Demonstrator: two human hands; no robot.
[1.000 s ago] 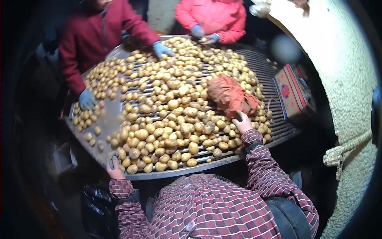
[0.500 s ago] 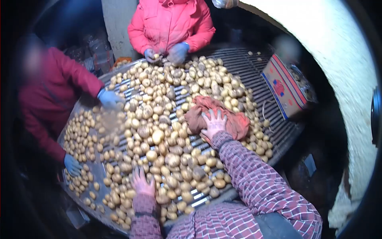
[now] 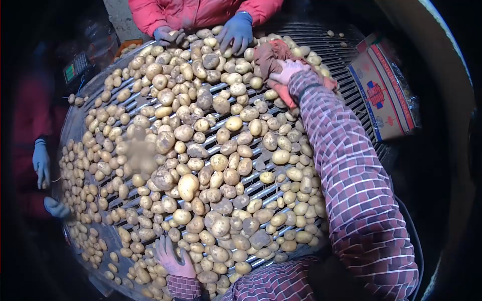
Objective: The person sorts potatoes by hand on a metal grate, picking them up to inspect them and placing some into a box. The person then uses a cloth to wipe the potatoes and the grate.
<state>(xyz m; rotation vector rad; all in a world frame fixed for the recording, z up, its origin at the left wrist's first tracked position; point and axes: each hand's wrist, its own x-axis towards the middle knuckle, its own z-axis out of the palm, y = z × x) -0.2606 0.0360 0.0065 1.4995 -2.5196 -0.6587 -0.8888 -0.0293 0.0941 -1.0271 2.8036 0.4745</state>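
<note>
Many potatoes lie spread over a slatted metal grate. Far up the grate, my right hand grips a crumpled reddish-brown cloth, which rests on the potatoes; part of the cloth is hidden beneath the hand and wrist. Low in the view, my left hand lies on the potatoes with its fingers apart and nothing held in it. Both my sleeves are checked.
Across the grate, a person in a pink jacket has gloved hands at the potatoes. Another person's blue gloves show at the left edge. A cardboard box stands at the right on the bare slats.
My right hand and the cloth have moved farther up the grate. The left-hand person's gloves have drawn back from the potatoes. My view has shifted and sits closer to the grate.
</note>
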